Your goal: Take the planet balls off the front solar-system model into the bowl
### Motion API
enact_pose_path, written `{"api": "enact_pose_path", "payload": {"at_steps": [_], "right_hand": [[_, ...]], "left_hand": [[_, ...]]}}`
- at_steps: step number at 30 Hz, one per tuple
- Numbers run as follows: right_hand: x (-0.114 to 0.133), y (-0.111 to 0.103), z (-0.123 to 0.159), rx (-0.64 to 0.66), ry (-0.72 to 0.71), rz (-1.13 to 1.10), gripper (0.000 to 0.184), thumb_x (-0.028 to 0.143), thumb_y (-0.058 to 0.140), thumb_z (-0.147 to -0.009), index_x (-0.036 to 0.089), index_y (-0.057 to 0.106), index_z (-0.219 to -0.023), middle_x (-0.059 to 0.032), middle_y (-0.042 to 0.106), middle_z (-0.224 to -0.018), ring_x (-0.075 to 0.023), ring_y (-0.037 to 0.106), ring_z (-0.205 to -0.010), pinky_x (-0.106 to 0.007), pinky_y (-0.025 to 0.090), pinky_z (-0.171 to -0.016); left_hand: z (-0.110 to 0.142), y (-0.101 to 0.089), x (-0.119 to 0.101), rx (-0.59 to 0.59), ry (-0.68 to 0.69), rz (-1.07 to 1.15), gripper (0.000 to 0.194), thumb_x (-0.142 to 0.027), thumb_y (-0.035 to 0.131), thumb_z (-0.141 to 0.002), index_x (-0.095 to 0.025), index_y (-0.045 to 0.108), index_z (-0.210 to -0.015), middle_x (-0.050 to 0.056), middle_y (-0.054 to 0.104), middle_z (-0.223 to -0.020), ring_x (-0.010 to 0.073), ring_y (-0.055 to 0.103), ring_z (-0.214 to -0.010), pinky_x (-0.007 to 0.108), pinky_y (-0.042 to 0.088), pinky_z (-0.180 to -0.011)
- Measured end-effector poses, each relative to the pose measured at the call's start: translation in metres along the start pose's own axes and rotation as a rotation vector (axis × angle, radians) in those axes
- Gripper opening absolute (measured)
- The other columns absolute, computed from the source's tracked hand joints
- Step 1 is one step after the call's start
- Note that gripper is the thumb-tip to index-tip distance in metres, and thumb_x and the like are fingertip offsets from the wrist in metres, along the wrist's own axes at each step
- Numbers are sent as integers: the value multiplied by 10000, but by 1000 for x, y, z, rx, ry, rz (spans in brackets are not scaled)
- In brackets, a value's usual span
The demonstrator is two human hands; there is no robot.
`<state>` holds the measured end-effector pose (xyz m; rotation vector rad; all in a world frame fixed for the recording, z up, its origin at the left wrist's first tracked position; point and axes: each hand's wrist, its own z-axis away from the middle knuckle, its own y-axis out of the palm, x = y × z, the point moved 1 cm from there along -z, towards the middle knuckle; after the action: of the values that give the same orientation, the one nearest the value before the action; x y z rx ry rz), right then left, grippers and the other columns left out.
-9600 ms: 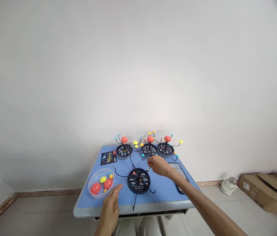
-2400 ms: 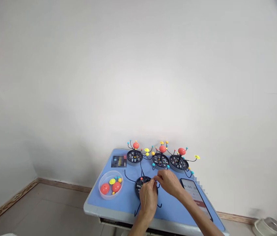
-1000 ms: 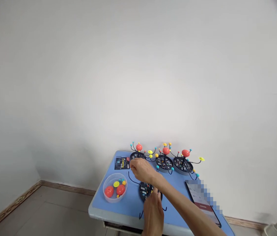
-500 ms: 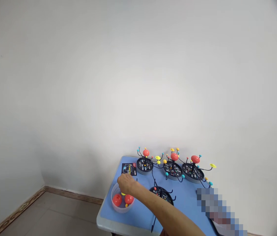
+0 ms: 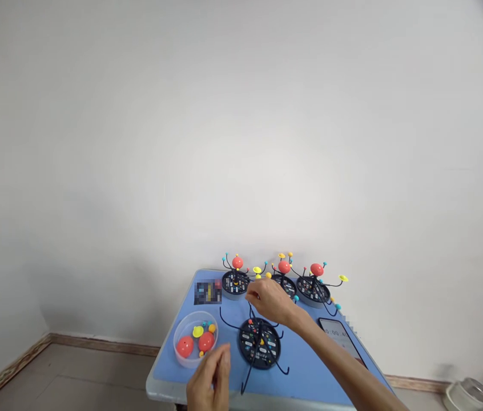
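Note:
My right hand [image 5: 267,299] is pinched close over the far side of a planet model, at the tip of one of its black wire arms; anything between the fingertips is hidden. The model's round black base [image 5: 260,343] bears printed labels and several bent arms, with a small red ball low near its centre. Nearer to me, my left hand [image 5: 210,379] is closed, thumb against fingers, between the clear tub and the model's front arm. I cannot make out what it holds, if anything. Inside the clear tub [image 5: 176,337] lie red half-domes [image 5: 185,346], a yellow ringed piece [image 5: 197,331] and small coloured balls.
Along the wall stand three planet models with red balls on top: left [image 5: 235,283], middle [image 5: 284,267] and right [image 5: 313,290]. A dark printed card [image 5: 208,293] lies behind the tub. At the table's right edge lies a phone [image 5: 338,334] showing a timer.
My right hand has moved from over the tub rightward to the near model's far arm. My left hand has come into view at the bottom. The view has shifted right.

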<state>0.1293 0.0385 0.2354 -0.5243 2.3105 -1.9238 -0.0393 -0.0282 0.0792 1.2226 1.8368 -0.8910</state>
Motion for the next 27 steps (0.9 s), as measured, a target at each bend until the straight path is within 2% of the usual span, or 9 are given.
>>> {"api": "enact_pose_path", "payload": {"at_steps": [2, 5, 9, 12, 19, 27], "right_hand": [[-7, 8, 10, 42, 29, -7, 201, 130, 532, -862, 161, 715, -786, -57, 730, -834, -151, 633, -767, -238, 321, -632], [-8, 24, 18, 107, 47, 18, 216, 138, 526, -867, 164, 739, -845, -76, 741, -890, -173, 659, -826, -248, 348, -660], [-2, 36, 17, 159, 67, 139, 264, 186, 487, -911, 138, 741, -965, -130, 733, -997, -226, 681, -915, -276, 399, -682], [3, 40, 15, 183, 81, 192, 291, 208, 478, -928, 103, 735, -1017, -174, 721, -1029, -265, 680, -970, -296, 438, -721], [10, 44, 12, 234, 82, 218, 239, 181, 580, -868, 89, 734, -1025, -187, 719, -1040, -284, 672, -1018, -301, 474, -779], [12, 44, 11, 223, 98, 226, 233, 143, 554, -864, 82, 731, -1002, -190, 724, -1020, -291, 677, -995, -314, 475, -759]], "left_hand": [[-26, 9, -2, 47, -72, 51, 444, -600, 554, -827, -214, 762, -899, 76, 748, -814, 215, 667, -650, 309, 552, -591], [-48, 30, -4, 180, -174, 100, 479, -609, 590, -750, -174, 755, -861, 60, 707, -700, 175, 589, -523, 301, 507, -521], [-56, 58, 2, 247, -250, 148, 453, -555, 635, -657, -143, 733, -817, 61, 682, -676, 168, 549, -509, 296, 450, -495], [-58, 70, 6, 268, -262, 163, 385, -483, 626, -622, -144, 718, -780, 36, 646, -626, 158, 517, -498, 284, 413, -497], [-62, 79, 7, 302, -250, 186, 226, -397, 553, -626, -191, 642, -649, -32, 536, -493, 134, 464, -456, 254, 361, -488], [-60, 80, 5, 307, -241, 230, 174, -360, 552, -615, -202, 598, -558, -61, 466, -439, 123, 427, -449, 240, 336, -491]]}}
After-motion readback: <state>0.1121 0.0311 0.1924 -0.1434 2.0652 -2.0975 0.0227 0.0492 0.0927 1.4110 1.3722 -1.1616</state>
